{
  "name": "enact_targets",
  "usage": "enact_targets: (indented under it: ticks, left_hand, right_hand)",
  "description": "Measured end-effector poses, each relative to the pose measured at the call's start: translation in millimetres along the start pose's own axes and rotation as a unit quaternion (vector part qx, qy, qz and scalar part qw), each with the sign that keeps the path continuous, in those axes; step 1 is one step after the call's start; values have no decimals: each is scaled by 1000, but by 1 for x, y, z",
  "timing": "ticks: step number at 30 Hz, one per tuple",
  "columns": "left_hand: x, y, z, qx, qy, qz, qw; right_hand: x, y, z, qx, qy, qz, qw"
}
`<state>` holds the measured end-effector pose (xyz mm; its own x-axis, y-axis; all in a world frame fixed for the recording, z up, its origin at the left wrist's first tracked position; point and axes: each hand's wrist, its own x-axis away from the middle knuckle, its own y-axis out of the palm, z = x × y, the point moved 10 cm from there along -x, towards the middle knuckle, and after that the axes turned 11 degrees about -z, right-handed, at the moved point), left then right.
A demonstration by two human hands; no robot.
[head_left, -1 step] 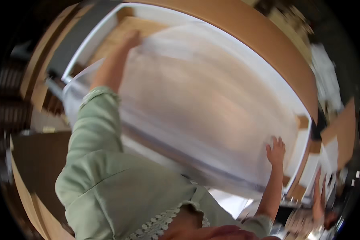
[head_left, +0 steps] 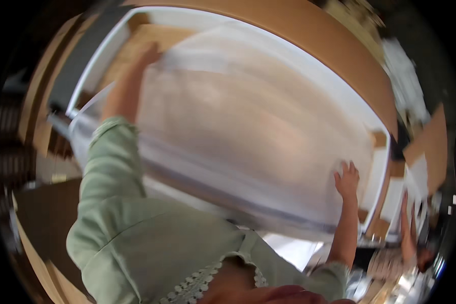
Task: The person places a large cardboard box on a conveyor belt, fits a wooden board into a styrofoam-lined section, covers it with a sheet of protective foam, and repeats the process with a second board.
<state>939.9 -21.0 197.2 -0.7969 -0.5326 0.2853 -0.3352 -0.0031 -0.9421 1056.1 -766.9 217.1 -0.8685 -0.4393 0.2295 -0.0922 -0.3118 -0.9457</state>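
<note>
Had the translucent wrapping (head_left: 248, 121) spread across the middle of the white-rimmed tray (head_left: 102, 53), spilling over the rim between nine and ten o'clock. Risked, at a guess, snagging or tearing that overhang at the rim's corner through a hard pull toward three. Risked too a skewed lay, from pressing more at one end than the other, and a fold along the near edge at six o'clock, out of both hands' reach. Stretched the left arm long toward eleven o'clock, bringing the left hand (head_left: 151, 53) beside the bare tan board (head_left: 162, 34); could not tell, for blur, a pinch on the wrapping from mere touch. Angled the right forearm up from about four o'clock, setting the right hand (head_left: 347, 181), fingers fanned wide, against or just above the wrapping, gripping nothing visible.
</note>
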Motion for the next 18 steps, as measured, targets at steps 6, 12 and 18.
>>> enact_targets:
  ticks: [6,12,18]
  left_hand:
    - [-17,31,-20,157,189,56,968]
    - [6,46,-74,292,102,143,940]
    - [16,51,-31,268,111,-10,957]
  right_hand:
    - [0,28,47,-32,146,-19,989]
    - [-11,34,52,-77,157,-15,984]
    - [-13,70,62,-114,80,-55,989]
